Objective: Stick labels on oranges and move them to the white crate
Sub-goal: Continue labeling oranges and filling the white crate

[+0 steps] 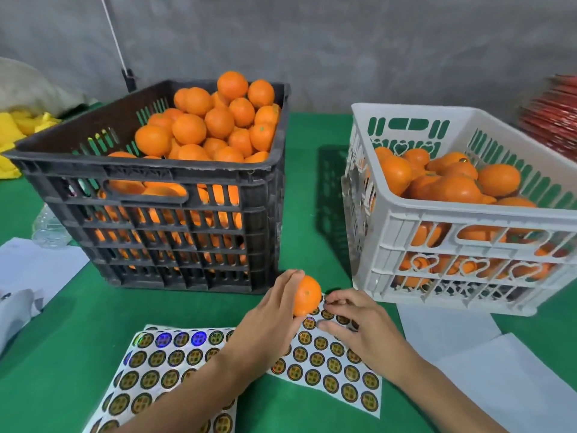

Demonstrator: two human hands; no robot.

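Green cloth [299,189] lay open between the black crate [162,195] and white crate [468,245] beyond my hands; left hand [274,317] gripped an orange [307,295], right hand [352,320] pinched at a label sheet [327,370].

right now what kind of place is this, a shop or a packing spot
Most likely a small fruit packing or labelling station, not a shop. A black crate heaped with oranges sits beside a white crate partly filled, and sheets of round stickers lie on the green table against a bare concrete wall.

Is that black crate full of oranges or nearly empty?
Full. The black crate holds oranges heaped above its rim at the back, and more show through its side slots almost to the bottom.
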